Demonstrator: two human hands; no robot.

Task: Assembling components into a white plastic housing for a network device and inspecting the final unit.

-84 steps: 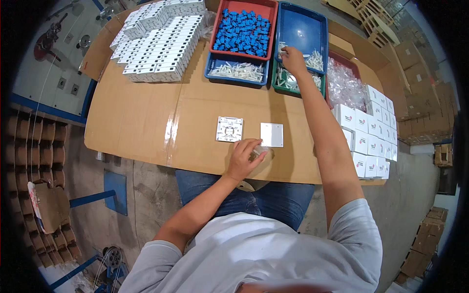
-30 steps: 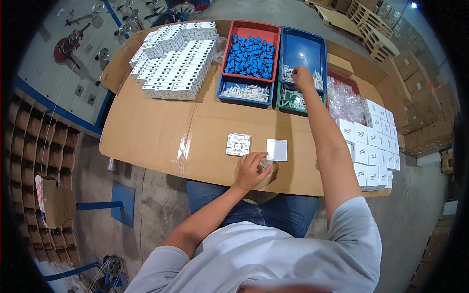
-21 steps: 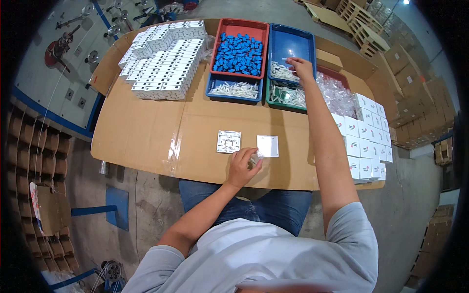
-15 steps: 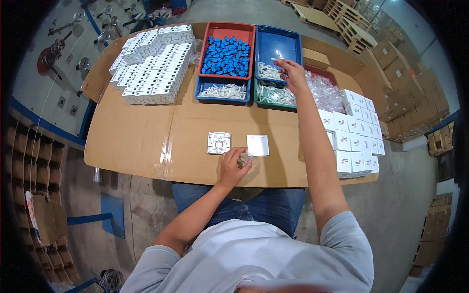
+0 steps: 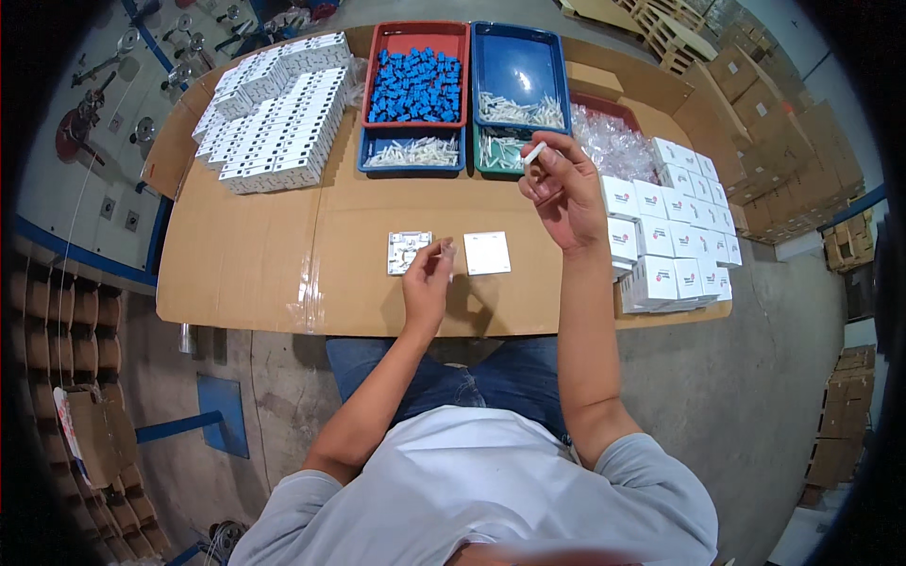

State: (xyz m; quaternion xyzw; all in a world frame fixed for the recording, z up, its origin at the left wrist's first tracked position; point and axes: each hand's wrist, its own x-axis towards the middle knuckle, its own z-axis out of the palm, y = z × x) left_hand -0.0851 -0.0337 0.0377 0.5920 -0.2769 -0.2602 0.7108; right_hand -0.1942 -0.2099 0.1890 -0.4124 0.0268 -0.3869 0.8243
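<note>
My right hand (image 5: 570, 196) is raised in front of the trays, its thumb and fingers closed on a small white plastic stick (image 5: 534, 153). Lower and to the left, my left hand (image 5: 429, 288) pinches a small clear plastic bag (image 5: 449, 257), partly hidden by the fingers. Just beyond my left hand lies a square white frame (image 5: 408, 247) with cut-outs and fittings on its face; the fingers cover its right edge. To its right a plain square white plate (image 5: 487, 253) lies flat on the cardboard tabletop (image 5: 255, 250).
A red tray (image 5: 381, 38) of blue parts stands at the back, beside a blue tray (image 5: 519, 71), with a lower blue tray (image 5: 411, 172) and a green tray (image 5: 483, 168) of white sticks before them. White boxes stack left (image 5: 283, 113) and right (image 5: 661, 241); clear bags (image 5: 613, 146) lie behind the right stack.
My right hand has come back toward me from the blue tray with the white stick. My left hand has moved from the plate toward the frame, still with the clear bag.
</note>
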